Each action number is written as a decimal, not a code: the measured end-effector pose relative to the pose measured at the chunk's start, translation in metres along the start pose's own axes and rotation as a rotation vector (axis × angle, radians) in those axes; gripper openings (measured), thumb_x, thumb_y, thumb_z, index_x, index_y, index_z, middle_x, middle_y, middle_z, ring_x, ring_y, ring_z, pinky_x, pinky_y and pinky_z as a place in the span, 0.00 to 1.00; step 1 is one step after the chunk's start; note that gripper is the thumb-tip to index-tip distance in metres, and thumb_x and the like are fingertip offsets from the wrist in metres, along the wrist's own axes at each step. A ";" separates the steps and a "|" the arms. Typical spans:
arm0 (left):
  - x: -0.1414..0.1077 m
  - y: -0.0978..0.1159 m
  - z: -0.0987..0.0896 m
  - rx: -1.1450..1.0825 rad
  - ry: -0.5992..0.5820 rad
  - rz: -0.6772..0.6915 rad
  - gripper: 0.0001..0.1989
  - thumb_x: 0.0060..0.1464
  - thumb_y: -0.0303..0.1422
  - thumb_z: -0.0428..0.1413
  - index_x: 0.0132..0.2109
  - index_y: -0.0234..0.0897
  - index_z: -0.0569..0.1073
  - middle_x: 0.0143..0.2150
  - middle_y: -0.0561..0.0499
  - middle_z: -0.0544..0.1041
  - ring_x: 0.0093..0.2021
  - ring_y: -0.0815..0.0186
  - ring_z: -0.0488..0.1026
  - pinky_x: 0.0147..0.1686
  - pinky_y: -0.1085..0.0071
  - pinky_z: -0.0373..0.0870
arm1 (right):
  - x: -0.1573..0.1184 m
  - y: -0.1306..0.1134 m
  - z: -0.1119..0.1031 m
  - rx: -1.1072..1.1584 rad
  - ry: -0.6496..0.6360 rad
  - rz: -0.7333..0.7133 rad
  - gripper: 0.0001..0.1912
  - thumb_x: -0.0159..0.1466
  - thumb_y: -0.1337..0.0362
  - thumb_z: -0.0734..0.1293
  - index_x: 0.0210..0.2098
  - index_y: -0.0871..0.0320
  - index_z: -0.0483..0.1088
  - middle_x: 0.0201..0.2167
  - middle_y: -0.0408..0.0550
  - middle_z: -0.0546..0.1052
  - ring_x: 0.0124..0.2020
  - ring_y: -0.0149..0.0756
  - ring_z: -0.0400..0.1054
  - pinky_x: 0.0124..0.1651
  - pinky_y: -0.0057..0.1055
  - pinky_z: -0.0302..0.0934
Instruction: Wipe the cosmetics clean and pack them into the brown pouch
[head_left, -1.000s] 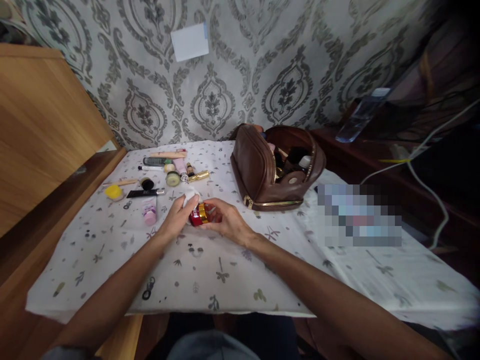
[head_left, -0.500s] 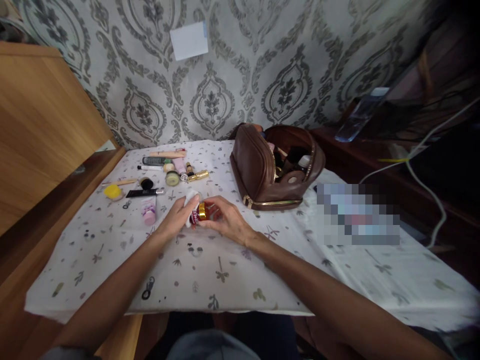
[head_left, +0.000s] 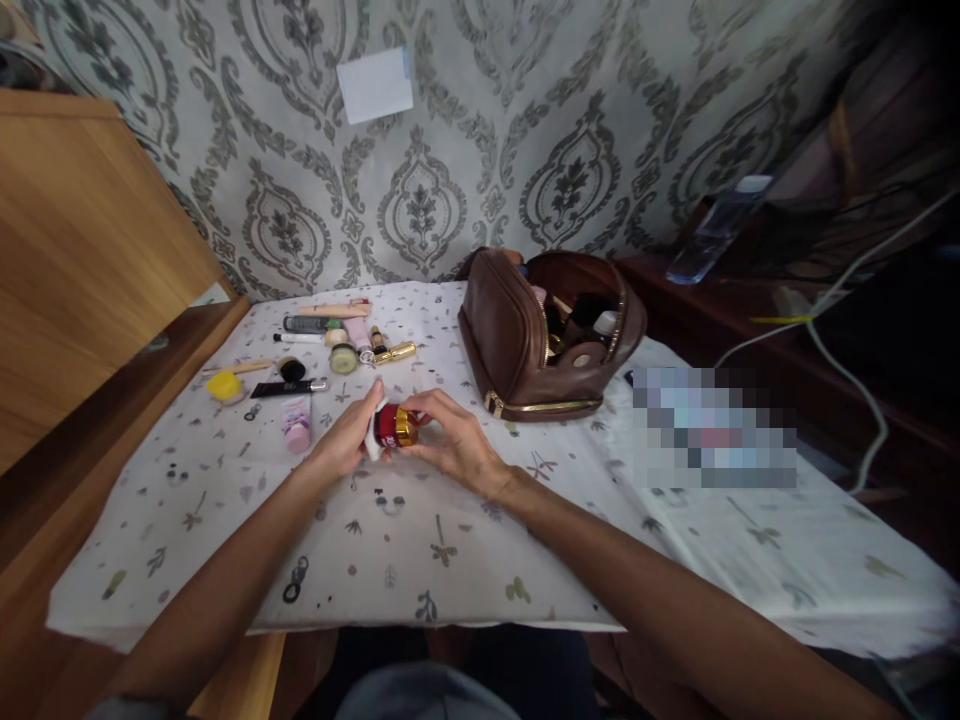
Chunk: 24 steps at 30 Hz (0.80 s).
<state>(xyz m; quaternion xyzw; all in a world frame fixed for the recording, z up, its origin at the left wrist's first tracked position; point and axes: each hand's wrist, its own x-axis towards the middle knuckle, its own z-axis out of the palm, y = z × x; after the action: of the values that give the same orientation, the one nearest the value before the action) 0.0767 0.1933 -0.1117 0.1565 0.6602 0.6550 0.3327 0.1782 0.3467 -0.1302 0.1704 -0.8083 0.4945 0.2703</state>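
Observation:
Between my hands, just above the cloth-covered table, is a small red jar [head_left: 388, 426] with a shiny gold lid [head_left: 407, 427], tipped on its side. My left hand [head_left: 351, 432] is closed around a white tissue or cloth [head_left: 372, 440] pressed against the jar's red end. The fingers of my right hand [head_left: 457, 440] are curled and grip the gold lid end. Left of my hands lie a pink tube [head_left: 297, 425] and a black tube [head_left: 289, 388]. A jar with a pale greenish top [head_left: 343, 358] and a gold tube [head_left: 394, 353] lie beyond them.
An unzipped brown leather bag [head_left: 510, 350] full of cosmetics stands behind my right hand. A yellow-lidded container [head_left: 225, 387] and several brushes and tubes lie at the left. A wooden panel [head_left: 90, 230] bounds the left side; white cables [head_left: 840, 370] hang at the right.
The jar has turned, so more of its red side shows. The white tissue has shifted from its top side toward its left end. Both hands still hold on.

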 end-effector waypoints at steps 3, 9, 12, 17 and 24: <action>-0.005 0.003 0.005 0.001 -0.066 -0.068 0.32 0.49 0.65 0.51 0.30 0.37 0.70 0.20 0.51 0.72 0.17 0.67 0.69 0.12 0.74 0.57 | -0.001 0.000 0.000 -0.139 0.016 -0.064 0.20 0.63 0.60 0.71 0.54 0.52 0.69 0.48 0.52 0.71 0.51 0.41 0.68 0.55 0.40 0.66; -0.015 0.007 0.011 0.124 -0.095 -0.195 0.34 0.46 0.67 0.50 0.31 0.36 0.69 0.14 0.54 0.67 0.11 0.73 0.59 0.10 0.79 0.42 | -0.003 -0.002 0.002 -0.434 0.036 -0.211 0.14 0.69 0.59 0.64 0.52 0.56 0.70 0.48 0.53 0.72 0.48 0.39 0.66 0.52 0.35 0.67; -0.015 0.007 0.011 0.147 -0.056 -0.237 0.36 0.39 0.69 0.53 0.30 0.36 0.68 0.15 0.54 0.68 0.11 0.74 0.59 0.11 0.81 0.38 | -0.001 -0.005 0.002 -0.596 0.000 -0.253 0.13 0.71 0.58 0.62 0.50 0.57 0.72 0.47 0.52 0.73 0.47 0.37 0.64 0.51 0.33 0.66; -0.016 0.006 0.008 0.185 -0.017 -0.247 0.37 0.33 0.69 0.56 0.29 0.37 0.67 0.14 0.56 0.67 0.10 0.77 0.53 0.11 0.82 0.39 | -0.001 -0.012 0.000 -0.800 -0.135 -0.235 0.14 0.72 0.60 0.59 0.51 0.52 0.73 0.50 0.49 0.72 0.45 0.37 0.60 0.48 0.31 0.64; -0.013 -0.003 -0.002 0.196 0.082 -0.272 0.34 0.32 0.66 0.61 0.29 0.39 0.67 0.11 0.62 0.56 0.10 0.76 0.49 0.11 0.80 0.45 | -0.002 -0.020 -0.006 -0.910 -0.243 -0.223 0.16 0.74 0.63 0.55 0.54 0.50 0.71 0.52 0.47 0.71 0.48 0.37 0.58 0.50 0.31 0.61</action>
<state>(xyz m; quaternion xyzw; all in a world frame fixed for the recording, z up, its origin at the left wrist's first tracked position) 0.0855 0.1826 -0.1114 0.0707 0.7491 0.5422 0.3740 0.1925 0.3427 -0.1152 0.1771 -0.9451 0.0354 0.2722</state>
